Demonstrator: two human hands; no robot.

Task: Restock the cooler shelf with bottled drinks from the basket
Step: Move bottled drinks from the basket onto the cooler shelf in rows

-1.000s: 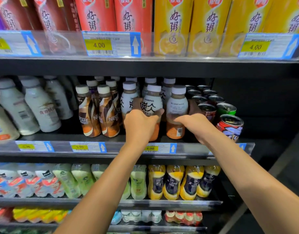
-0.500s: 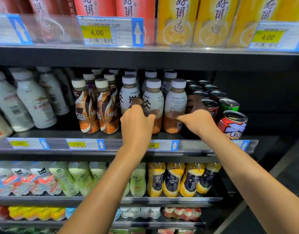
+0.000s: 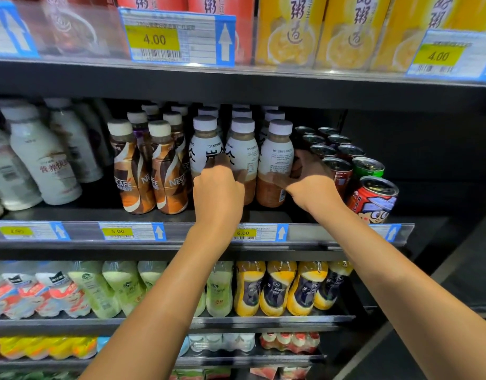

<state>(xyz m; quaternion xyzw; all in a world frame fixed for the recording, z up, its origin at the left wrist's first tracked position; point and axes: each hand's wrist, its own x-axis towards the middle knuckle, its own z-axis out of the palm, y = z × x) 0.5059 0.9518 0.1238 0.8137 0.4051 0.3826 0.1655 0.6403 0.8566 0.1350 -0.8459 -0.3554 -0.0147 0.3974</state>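
Three white-capped milk-tea bottles stand in the front row of the middle cooler shelf [image 3: 181,244]. My left hand [image 3: 218,187] grips the lower part of the middle bottle [image 3: 243,152], with a finger between it and the left bottle [image 3: 206,149]. My right hand [image 3: 310,182] holds the right bottle [image 3: 276,157], thumb across its front and fingers round its right side. More of the same bottles stand in rows behind. The basket is out of sight.
Brown coffee bottles [image 3: 151,174] stand just left of my hands, and white bottles [image 3: 44,163] lean further left. Cans [image 3: 373,198] crowd the right, close to my right hand. Boxed porridge fills the shelf above [image 3: 318,78]. Lower shelves hold green and yellow bottles.
Both hands stay on the same two bottles, which have hardly moved on the shelf. The view has shifted slightly downward and nearer.
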